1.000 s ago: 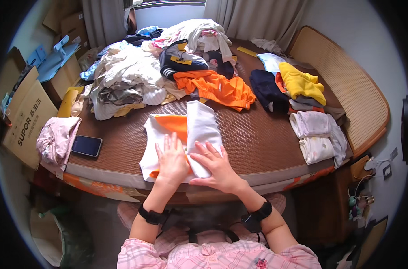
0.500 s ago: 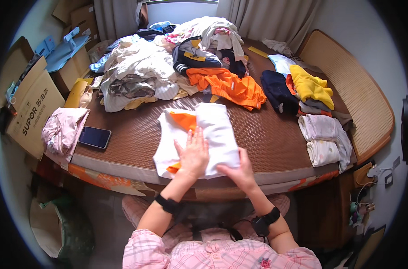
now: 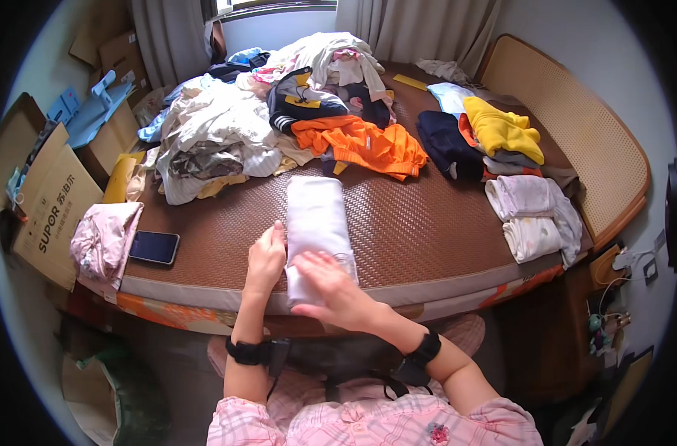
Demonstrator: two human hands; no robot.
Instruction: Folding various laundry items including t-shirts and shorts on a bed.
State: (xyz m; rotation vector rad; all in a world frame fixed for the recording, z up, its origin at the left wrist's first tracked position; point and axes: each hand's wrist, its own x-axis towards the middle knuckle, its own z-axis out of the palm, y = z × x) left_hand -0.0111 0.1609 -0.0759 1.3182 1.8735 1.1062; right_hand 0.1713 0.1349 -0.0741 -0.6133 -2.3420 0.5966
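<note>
In front of me on the bed's brown woven mat lies a white garment [image 3: 318,204], folded into a narrow upright strip. My right hand [image 3: 329,290] rests across its near part, palm down with the fingers spread. Along its left edge stands my left hand [image 3: 266,256], fingers stretched loosely away from me and close against the cloth, holding nothing I can see. Part of the strip's near end is hidden under the right hand.
A heap of loose clothes [image 3: 219,134] fills the back left, with orange trousers [image 3: 364,145] at its front. Folded clothes [image 3: 528,208] and a yellow garment [image 3: 502,130] lie at right. At left are a phone [image 3: 154,247], a pink garment [image 3: 104,234] and a cardboard box [image 3: 56,201].
The white garment went from a wide shape with orange showing to a narrow white strip. My left hand moved off it to its left side; my right hand came across on top.
</note>
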